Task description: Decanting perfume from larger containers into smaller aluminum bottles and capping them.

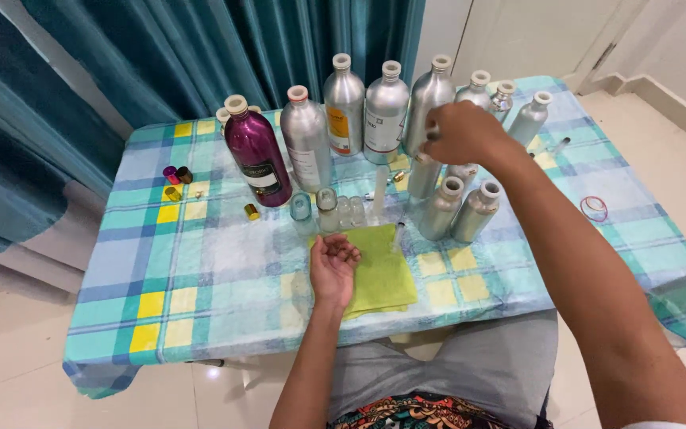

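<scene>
- Tabletop, covered by a checked cloth in teal, blue and yellow; a teal curtain hangs behind it.
- Far left of the tabletop: a few small caps, purple, dark and gold, lying loose; one more gold cap sits just beside the foot of the purple bottle.
- Purple metal bottle, upright, pale stopper on top, dark label low on its body.
- Right of it, a back row of tall silver aluminium bottles, all upright with pale stoppers.
- In front of that row: a line of small clear glass vials, standing at the far edge of the green cloth.
- Green cloth, laid flat near the front edge of the tabletop.
- Left hand: resting palm up on the left edge of the green cloth, fingers loosely curled, holding nothing visible.
- Right hand: reached out over the middle of the bottle group, fingers closed around the neck of a small silver bottle, which stands among other short silver bottles.
- Far right: a red rubber band, lying flat and well apart from the bottles.
</scene>
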